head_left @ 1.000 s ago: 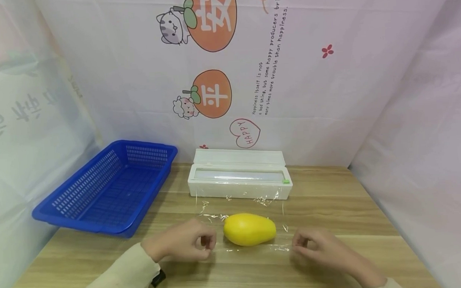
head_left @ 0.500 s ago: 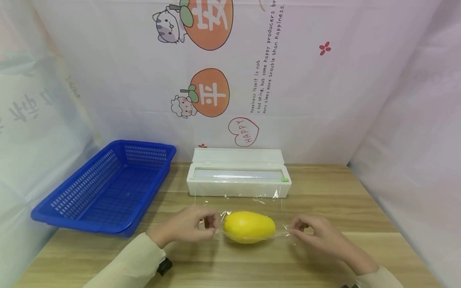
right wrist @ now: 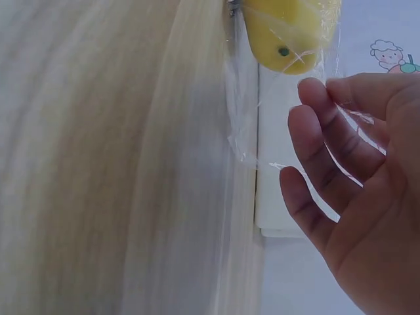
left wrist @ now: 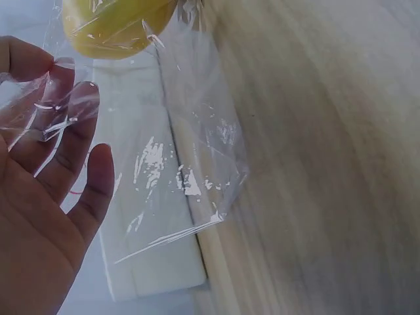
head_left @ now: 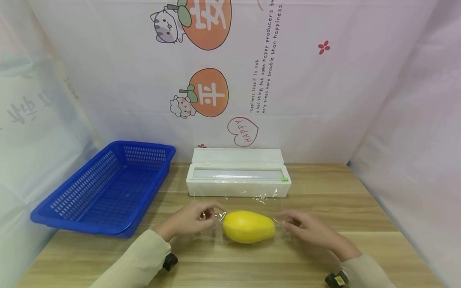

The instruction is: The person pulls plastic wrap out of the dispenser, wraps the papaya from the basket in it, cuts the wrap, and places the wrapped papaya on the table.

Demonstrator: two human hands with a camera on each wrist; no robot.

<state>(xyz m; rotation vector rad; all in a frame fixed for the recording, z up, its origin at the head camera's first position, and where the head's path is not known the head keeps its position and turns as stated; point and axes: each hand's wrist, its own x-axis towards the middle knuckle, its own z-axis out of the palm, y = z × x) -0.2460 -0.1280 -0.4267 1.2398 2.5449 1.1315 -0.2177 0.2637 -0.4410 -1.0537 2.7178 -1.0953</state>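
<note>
A smooth yellow papaya-like fruit (head_left: 248, 226) lies on the wooden table, with clear cling film (left wrist: 197, 138) drawn over its near side. At the fruit's left end, my left hand (head_left: 193, 218) pinches the film between thumb and fingers. My right hand (head_left: 313, 228) pinches film at the opposite end, thumb against index finger; the right wrist view shows the fruit's tip (right wrist: 283, 51) with a small green dot under the wrap. Behind the fruit stands a white cling film dispenser (head_left: 237, 189), its lid raised, and film stretches from it towards the fruit.
A blue plastic basket (head_left: 150, 206) stands on the left of the table (head_left: 235, 275). A white printed cloth (head_left: 297, 95) hangs behind, with further cloth at both sides. A green slider (head_left: 284, 179) sits at the dispenser's right end.
Both hands have moved away from the body and in towards the fruit's ends. The film's near edge has been lifted and folded back over the fruit.
</note>
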